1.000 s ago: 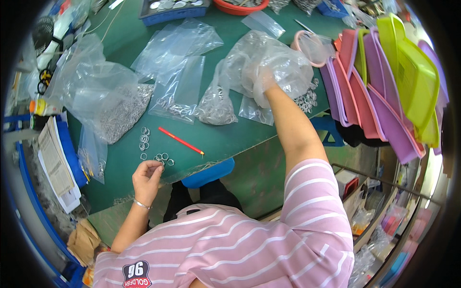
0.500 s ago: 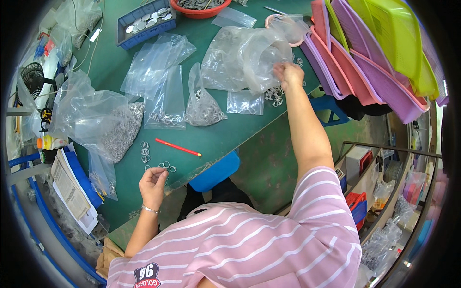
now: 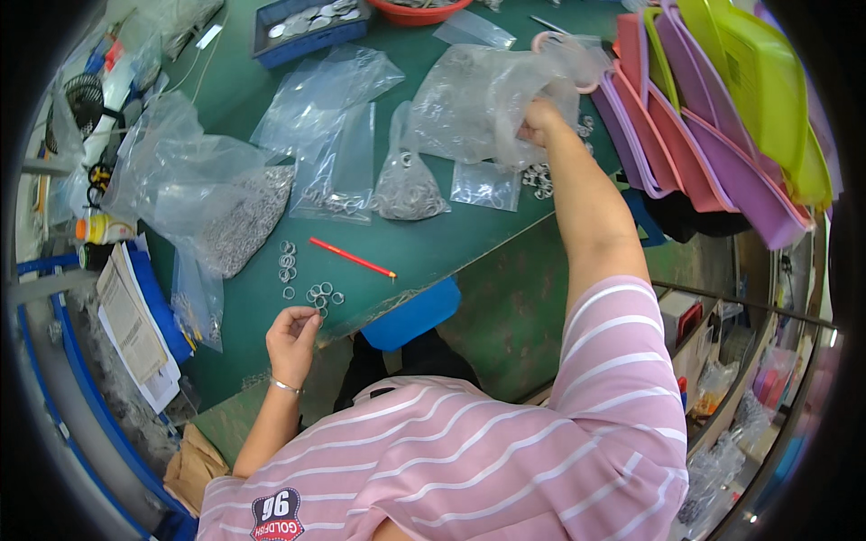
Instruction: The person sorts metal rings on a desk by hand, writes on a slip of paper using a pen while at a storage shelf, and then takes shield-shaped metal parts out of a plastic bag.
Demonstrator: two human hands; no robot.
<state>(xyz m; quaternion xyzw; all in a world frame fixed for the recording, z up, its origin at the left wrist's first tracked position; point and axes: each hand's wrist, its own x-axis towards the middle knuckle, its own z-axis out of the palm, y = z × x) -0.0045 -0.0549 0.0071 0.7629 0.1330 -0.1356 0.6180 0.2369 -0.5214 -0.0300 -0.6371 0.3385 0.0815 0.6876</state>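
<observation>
My left hand (image 3: pixel 293 344) is at the table's near edge, thumb and forefinger pinched on a metal ring at the edge of a small cluster of rings (image 3: pixel 325 292). A short column of similar rings (image 3: pixel 288 261) lies just beyond it. A red pencil (image 3: pixel 352 258) lies to the right of the rings. My right hand (image 3: pixel 541 123) reaches far right into the mouth of a large clear plastic bag (image 3: pixel 456 104); the plastic hides its fingers. Loose rings (image 3: pixel 538 180) are heaped below that wrist, beside a flat clear bag (image 3: pixel 485 186).
Bags of small metal parts (image 3: pixel 245 221) and a knotted bag of rings (image 3: pixel 410 191) lie on the green table. A blue bin of silver discs (image 3: pixel 311 41) is at the back. Stacked coloured baskets (image 3: pixel 722 158) crowd the right. A blue stool (image 3: pixel 413 316) is under the near edge.
My right hand has moved from the bag's edge into its mouth. My left hand remains pinched by the rings, and more rings show in the cluster. The whole view has shifted slightly.
</observation>
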